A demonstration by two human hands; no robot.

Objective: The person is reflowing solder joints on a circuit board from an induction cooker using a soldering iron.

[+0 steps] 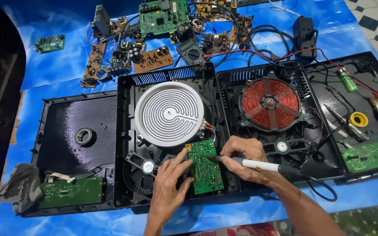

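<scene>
1. Blue cloud-patterned sheeting covers the desk (57, 74), which carries an opened black plastic double cooker housing (123, 131) and a scatter of spare brown and green circuit boards (127, 52) at the far edge.

2. Left hand (169, 183) steadies a small green rectangular circuit board (204, 168) – fingers (181, 158) pressed against its left edge and thumb at its lower side, holding it tilted over the housing's front rim, just below the white dotted round heating plate (169, 113).

3. Right hand (241, 159) grips a white-handled soldering iron with a black cable (259, 164) like a pen, fingers closed around the shaft, its tip touching the board's upper right area.

4. To the right sits a copper-red coil disc (270, 104); beyond it lie a yellow spool (358, 119), a green lighter (347, 80) and another green board (370, 155). A grey tape roll (84, 136) rests on the left glass panel, a grey rag (19, 187) at the corner.

5. Risks, as I judge them: the board is only hand-held, so it could slip under the tip's pressure and smear a joint or bridge neighbouring pads; the left fingers lie close to the hot tip – a burn is possible; the trailing cable could snag on the housing and jerk the iron.
</scene>
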